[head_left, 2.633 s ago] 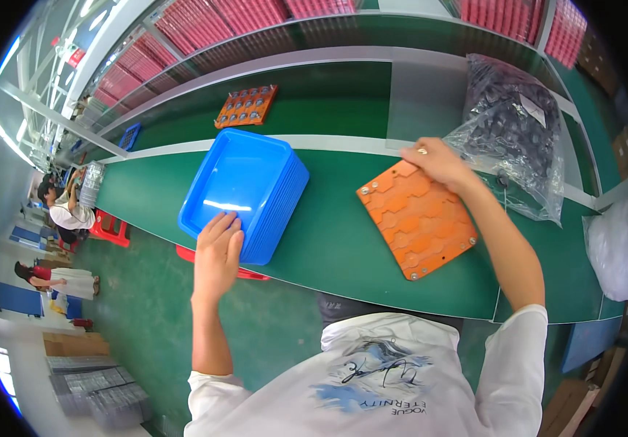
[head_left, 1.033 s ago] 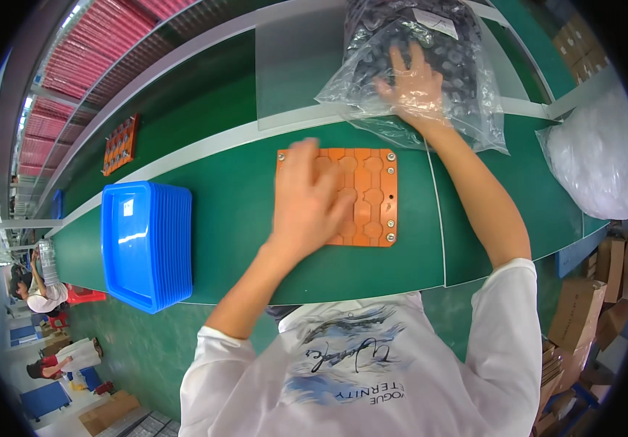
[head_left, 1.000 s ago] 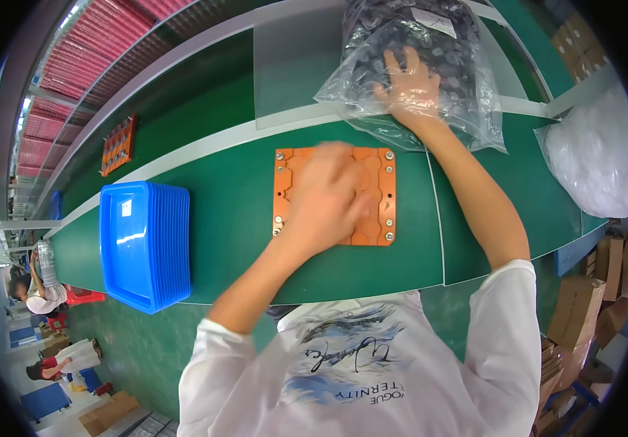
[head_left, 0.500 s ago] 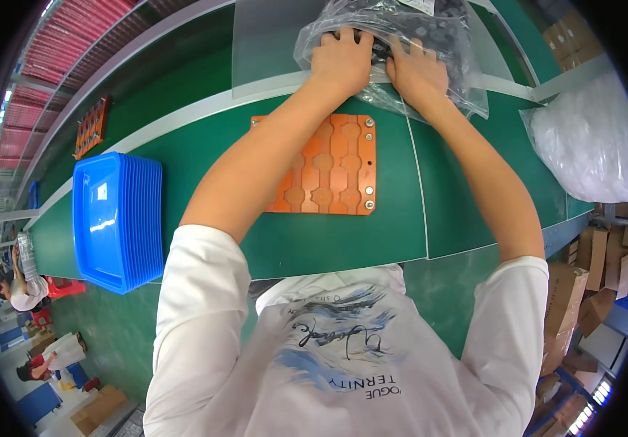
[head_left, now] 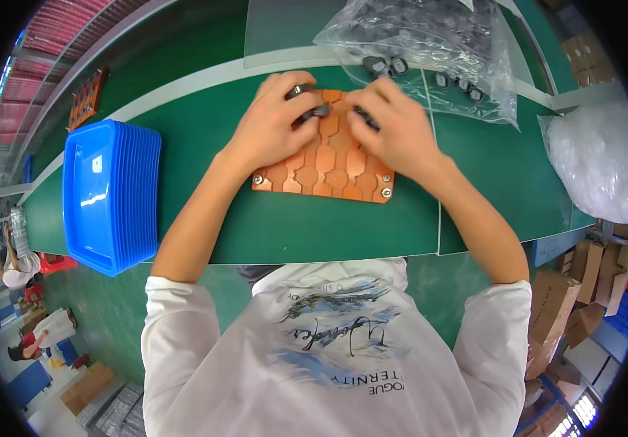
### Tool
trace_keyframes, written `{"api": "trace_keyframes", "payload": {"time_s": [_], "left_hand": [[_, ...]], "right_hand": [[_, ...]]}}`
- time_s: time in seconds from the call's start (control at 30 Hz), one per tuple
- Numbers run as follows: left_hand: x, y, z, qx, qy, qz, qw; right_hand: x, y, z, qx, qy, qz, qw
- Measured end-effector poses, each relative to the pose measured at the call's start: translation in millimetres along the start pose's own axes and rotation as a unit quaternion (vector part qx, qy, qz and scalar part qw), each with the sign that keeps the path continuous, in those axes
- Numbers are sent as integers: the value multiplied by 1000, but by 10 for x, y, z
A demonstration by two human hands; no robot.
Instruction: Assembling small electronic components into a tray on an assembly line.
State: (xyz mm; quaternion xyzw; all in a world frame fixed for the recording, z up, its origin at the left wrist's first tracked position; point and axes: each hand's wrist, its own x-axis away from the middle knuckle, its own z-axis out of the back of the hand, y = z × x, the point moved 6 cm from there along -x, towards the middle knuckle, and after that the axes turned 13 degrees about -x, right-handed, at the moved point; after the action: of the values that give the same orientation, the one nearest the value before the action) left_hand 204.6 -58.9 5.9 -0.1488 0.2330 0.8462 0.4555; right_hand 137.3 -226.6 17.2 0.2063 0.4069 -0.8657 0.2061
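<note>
An orange fixture plate [head_left: 321,180] with rows of shaped recesses and metal corner studs lies on the green bench. Over its far left part, my left hand [head_left: 274,120] is closed round small black parts [head_left: 317,112], and a shiny rim shows between the fingers. My right hand [head_left: 394,127], above the plate's far right part, pinches another small black part [head_left: 366,118]. Beyond the plate lies a clear plastic bag [head_left: 430,36] full of similar black parts. Several with pale squarish faces [head_left: 399,65] show near its mouth.
A stack of blue trays [head_left: 110,197] stands at the bench's left. Another orange plate [head_left: 87,98] rests farther back on the left. At the right is a bulging white plastic bag [head_left: 594,153], with cardboard boxes [head_left: 553,302] below. Two people are in the left background.
Both hands have come back from the plastic bag to above the orange plate, now holding black parts. Loose black parts now show near the bag's mouth.
</note>
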Motion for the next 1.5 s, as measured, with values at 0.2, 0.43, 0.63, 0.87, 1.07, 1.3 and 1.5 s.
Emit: {"api": "trace_keyframes", "payload": {"time_s": [0.2,0.43,0.63,0.87,1.07,1.3,1.5], "left_hand": [[180,24,-6,19,-44,-17,999],[441,261,286,85,-34,86,992],[1001,743,66,3,-85,280,956],[660,725,-106,38,14,361,932],[384,10,-78,-4,109,236,966],[-496,-337,-320,170,-47,87,980],[137,-349,489,166,73,303,935]], "right_hand": [[76,89,-199,19,-50,0,999],[212,64,-94,-34,-53,-61,996],[218,32,-189,94,-52,-70,992],[436,-12,-170,168,-92,-121,974],[965,-568,-265,101,-71,-191,974],[1187,-1320,-797,-57,-138,-195,969],[664,-615,-39,-22,9,-128,992]]}}
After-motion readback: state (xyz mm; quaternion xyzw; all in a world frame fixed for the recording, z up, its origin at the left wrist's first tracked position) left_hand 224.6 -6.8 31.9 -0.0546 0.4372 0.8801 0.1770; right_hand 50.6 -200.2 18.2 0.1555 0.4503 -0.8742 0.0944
